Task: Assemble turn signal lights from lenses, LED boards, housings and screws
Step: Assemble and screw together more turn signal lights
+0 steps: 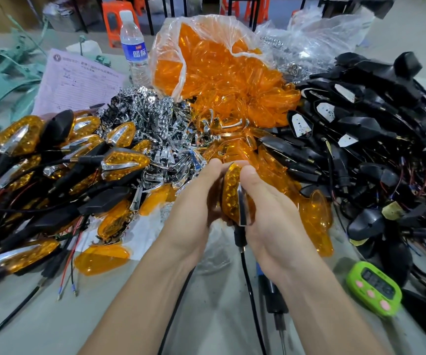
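Both of your hands meet at the centre of the frame around one turn signal light (233, 194). Your left hand (194, 201) is curled against its left side with the thumb pressed on the upper edge of the amber lens. Your right hand (265, 201) is closed over its right side, thumb on top beside the chrome strip that runs down the lens face. The light stands nearly upright, its black stem (240, 235) pointing down out of your palms, with a black cable (249, 290) trailing from it toward the bottom of the frame.

At the left of the frame lies a heap of finished lights (53, 160), amber lenses on black housings with wires. Just above your hands is a pile of chrome reflectors (160, 129), and beyond it, at upper centre, a clear bag of loose amber lenses (206, 62). The right side of the frame holds a stack of black housings (360, 119) with white boards showing in some. A water bottle (133, 47) stands at upper left of centre beside a printed form (78, 83). A green timer (374, 288) rests at lower right, and a screwdriver (273, 298) lies on the table (53, 329) under your right forearm.
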